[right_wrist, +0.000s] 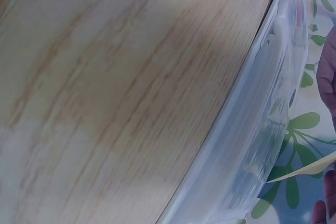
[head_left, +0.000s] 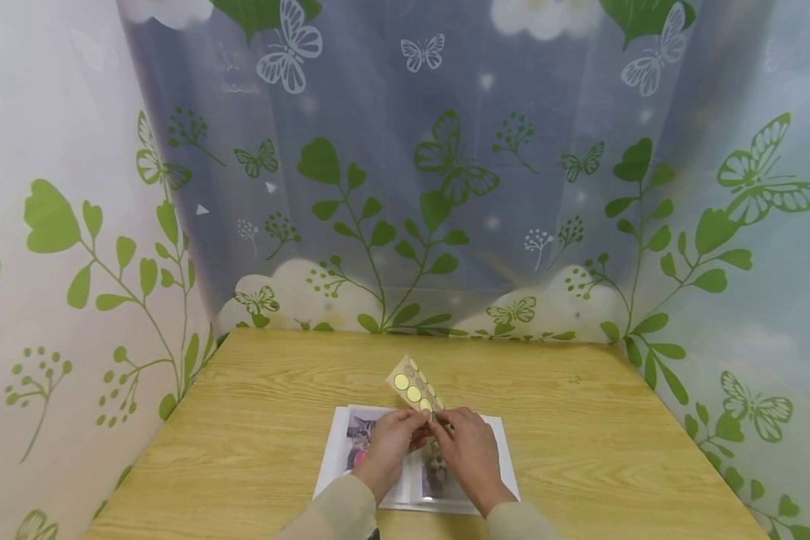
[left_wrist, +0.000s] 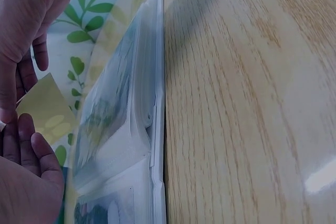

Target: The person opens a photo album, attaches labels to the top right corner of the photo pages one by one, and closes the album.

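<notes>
A tan sheet of round yellow stickers [head_left: 413, 391] is held up at a slant above an open photo album [head_left: 331, 450]. My left hand [head_left: 393, 446] pinches the sheet's lower end between thumb and fingers. Close beside it, my right hand [head_left: 471, 450] pinches the same end, with the fingertips of both hands nearly meeting. In the left wrist view the sheet [left_wrist: 47, 109] shows between the two hands, and the right wrist view catches it almost edge-on. Whether a sticker is partly lifted is hidden by the fingers.
The album lies flat on a wood-grain table [head_left: 263, 420], its clear sleeves stacked on both sides of the spine. A cat photo [head_left: 360, 433] fills the left page; another photo [head_left: 435, 476] is on the right. Behind hangs a curtain [head_left: 405, 187] printed with leaves and butterflies.
</notes>
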Available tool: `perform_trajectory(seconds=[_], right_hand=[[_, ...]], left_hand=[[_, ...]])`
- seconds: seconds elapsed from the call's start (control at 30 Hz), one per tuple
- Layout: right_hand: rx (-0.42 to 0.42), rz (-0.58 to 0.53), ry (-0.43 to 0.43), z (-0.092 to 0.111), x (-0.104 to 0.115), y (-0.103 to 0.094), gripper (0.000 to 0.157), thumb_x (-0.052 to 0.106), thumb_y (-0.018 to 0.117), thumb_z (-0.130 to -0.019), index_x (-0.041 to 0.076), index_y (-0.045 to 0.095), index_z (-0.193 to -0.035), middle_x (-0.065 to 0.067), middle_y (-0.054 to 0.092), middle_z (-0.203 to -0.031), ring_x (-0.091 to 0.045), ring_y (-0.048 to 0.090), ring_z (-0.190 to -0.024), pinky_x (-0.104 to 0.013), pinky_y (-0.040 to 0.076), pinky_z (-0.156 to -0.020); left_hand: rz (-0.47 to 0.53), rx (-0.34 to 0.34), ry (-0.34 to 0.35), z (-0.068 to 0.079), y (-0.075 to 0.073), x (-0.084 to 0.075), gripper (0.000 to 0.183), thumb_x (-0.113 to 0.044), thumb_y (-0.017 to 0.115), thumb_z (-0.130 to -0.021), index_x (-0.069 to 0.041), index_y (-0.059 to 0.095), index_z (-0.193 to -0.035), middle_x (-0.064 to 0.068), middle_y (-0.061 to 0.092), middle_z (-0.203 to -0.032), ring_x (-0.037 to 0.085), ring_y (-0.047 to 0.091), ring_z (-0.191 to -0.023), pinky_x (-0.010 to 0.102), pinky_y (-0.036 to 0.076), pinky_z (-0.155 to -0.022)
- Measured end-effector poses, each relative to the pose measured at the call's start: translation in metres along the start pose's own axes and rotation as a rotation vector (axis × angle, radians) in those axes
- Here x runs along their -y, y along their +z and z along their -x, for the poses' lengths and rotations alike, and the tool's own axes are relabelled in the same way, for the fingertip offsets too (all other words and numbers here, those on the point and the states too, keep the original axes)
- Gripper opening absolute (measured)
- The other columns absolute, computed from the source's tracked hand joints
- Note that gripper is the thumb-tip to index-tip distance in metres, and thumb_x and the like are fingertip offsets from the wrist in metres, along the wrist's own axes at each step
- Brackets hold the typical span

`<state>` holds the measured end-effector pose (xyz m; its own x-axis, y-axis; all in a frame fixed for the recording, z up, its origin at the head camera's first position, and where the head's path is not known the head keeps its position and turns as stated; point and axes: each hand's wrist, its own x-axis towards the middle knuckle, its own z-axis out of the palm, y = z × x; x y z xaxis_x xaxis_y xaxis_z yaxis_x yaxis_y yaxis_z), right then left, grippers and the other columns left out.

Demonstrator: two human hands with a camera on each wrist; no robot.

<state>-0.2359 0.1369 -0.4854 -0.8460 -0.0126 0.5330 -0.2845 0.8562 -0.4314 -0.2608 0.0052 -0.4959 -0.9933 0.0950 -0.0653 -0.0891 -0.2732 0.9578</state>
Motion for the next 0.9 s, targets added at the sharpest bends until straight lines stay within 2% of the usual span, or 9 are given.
perform_trajectory(seconds=[0.27, 0.7, 0.9], right_hand=[[0.014, 0.026, 0.014, -0.0002, 0.0022, -0.0006, 0.017, 0.026, 0.075, -0.088, 0.012, 0.077, -0.097, 0.001, 0.070, -0.085, -0.019, 0.062, -0.077, -0.041, 0.050, -0.072], [0.011, 0.038, 0.018, 0.0009, 0.0021, -0.0003, 0.015, 0.023, 0.074, -0.088, 0.011, 0.078, -0.097, 0.001, 0.069, -0.082, -0.019, 0.063, -0.075, -0.041, 0.050, -0.071], [0.005, -0.005, 0.047, 0.0020, 0.0034, -0.0013, 0.013, 0.021, 0.072, -0.089, 0.012, 0.078, -0.096, 0.003, 0.067, -0.080, -0.015, 0.061, -0.072, -0.039, 0.050, -0.067]], left_hand=[[-0.020, -0.004, -0.022, -0.0016, -0.0005, 0.0009, 0.013, -0.009, 0.067, -0.093, 0.004, 0.069, -0.093, 0.002, 0.072, -0.080, 0.012, 0.066, -0.073, 0.035, 0.057, -0.077], [-0.026, 0.018, -0.022, 0.0043, 0.0012, -0.0026, 0.016, -0.014, 0.068, -0.093, 0.002, 0.072, -0.094, 0.004, 0.074, -0.083, 0.011, 0.068, -0.075, 0.029, 0.055, -0.073], [-0.063, 0.036, -0.011, -0.0002, -0.0020, 0.0009, 0.018, -0.012, 0.066, -0.094, 0.005, 0.071, -0.096, 0.005, 0.074, -0.084, 0.015, 0.069, -0.079, 0.037, 0.057, -0.079]])
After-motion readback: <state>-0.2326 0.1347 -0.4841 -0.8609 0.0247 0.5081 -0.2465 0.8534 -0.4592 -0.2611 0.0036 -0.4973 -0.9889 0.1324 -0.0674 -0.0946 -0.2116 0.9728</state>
